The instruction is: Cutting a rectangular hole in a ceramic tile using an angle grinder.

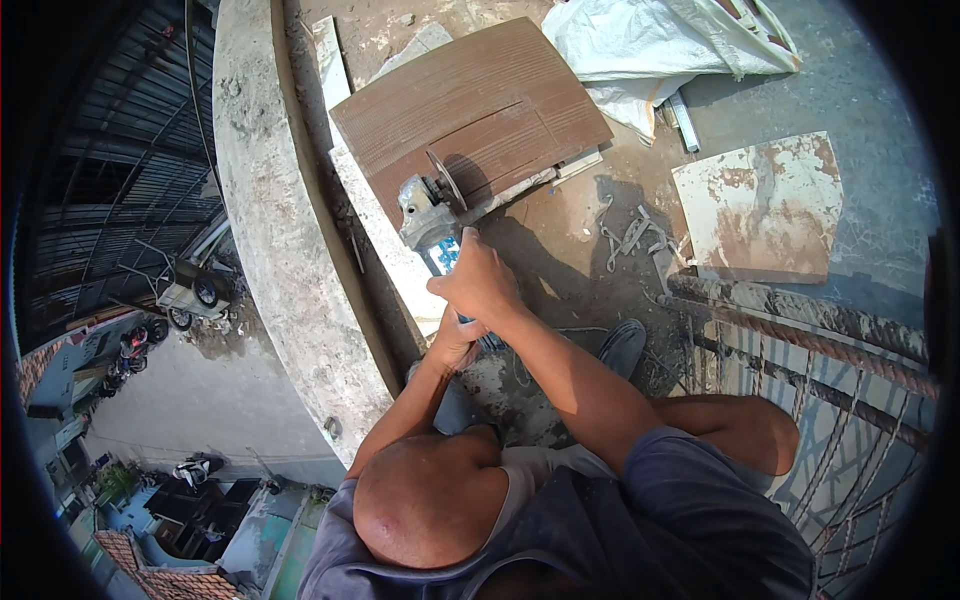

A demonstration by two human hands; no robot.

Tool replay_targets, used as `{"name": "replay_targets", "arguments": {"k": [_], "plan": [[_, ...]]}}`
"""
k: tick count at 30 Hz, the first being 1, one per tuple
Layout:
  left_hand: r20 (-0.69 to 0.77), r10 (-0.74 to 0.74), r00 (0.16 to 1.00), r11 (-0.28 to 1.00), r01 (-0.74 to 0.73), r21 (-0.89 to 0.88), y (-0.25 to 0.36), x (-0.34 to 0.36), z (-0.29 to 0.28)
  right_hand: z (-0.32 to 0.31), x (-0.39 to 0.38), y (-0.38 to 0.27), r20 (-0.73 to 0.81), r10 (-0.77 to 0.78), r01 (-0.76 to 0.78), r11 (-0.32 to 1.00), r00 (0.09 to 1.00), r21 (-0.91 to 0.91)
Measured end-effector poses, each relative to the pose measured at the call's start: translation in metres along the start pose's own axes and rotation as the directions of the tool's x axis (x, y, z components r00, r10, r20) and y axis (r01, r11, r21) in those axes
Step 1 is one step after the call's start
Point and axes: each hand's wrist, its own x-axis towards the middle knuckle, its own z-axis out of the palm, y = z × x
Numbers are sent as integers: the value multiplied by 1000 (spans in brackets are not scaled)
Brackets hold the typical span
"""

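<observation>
My right hand [478, 278] is closed round the blue body of an angle grinder [425, 218]. Lower down, my left hand [455, 346] is wrapped about the tool's rear end, its fingers partly hidden. The grinder's thin disc [446, 181] stands on edge over the near left part of a brown wood-grained board [470, 85]. I cannot tell whether the disc touches the board. A straight dark line runs along the board's near side. Under the board lie pale strips [385, 235].
A concrete ledge [285, 200] curves along the left, with a street far below. White sacking [640, 45] lies at the back right. A stained white panel [765, 205] rests on the right, near rusty steel bars [800, 335]. Tangled scraps [632, 235] lie near my shoe [623, 345].
</observation>
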Motion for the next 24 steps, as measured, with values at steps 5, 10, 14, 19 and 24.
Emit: {"name": "replay_targets", "arguments": {"k": [5,10,14,19,24], "plan": [[12,49,999,999,-49,23,-2,0,1,3,3,5,-33,-31,31,1000,999,-6],[-47,-33,998,997,36,75,12,-7,5,4,4,5,-42,-32,33,999,999,13],[-59,67,996,996,-64,57,9,-6,13,10,8,7,-53,-47,48,998,997,27],[-68,-58,996,997,61,38,15,-6,-3,5,6,0,-30,-22,23,999,999,31],[-68,25,997,999,-23,33,10,-3,2,7,8,1,-24,-16,16,1000,1000,25]]}}
